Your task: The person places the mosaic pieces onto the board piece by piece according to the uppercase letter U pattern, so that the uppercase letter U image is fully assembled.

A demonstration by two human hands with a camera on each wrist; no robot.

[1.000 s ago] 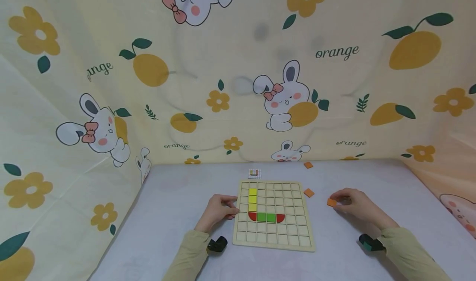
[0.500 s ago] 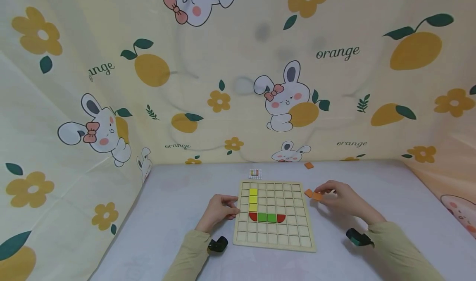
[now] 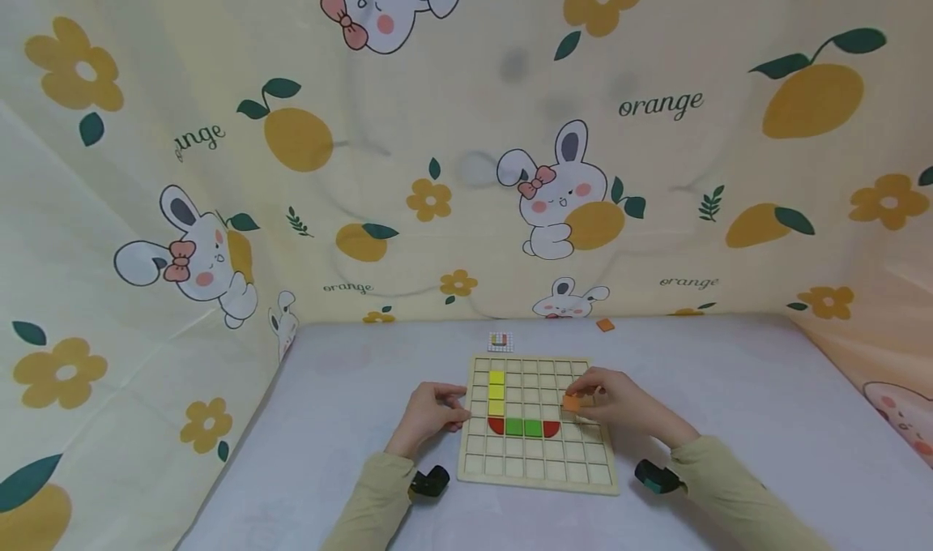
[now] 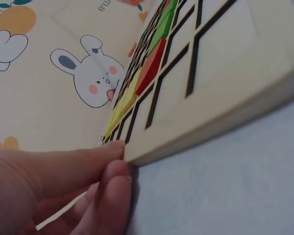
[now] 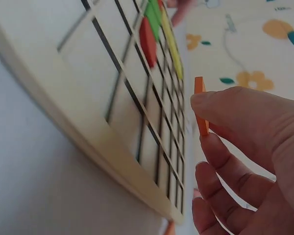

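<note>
In the head view a square wooden grid board lies on the table. It holds several yellow tiles in a column, a red quarter-round tile, two green tiles and another red quarter-round. My left hand pinches the board's left edge, thumb above and fingers below in the left wrist view. Over the board's right side my right hand holds an orange square tile between thumb and fingertips, apart from the grid in the right wrist view.
A small pattern card lies behind the board. One orange tile sits near the table's back edge; another orange tile peeks out beside the board. Printed cloth hangs behind and at the sides.
My right hand has moved left with the orange tile, from the table right of the board to above its right columns. It now hides the loose tile there. The left hand stays put.
</note>
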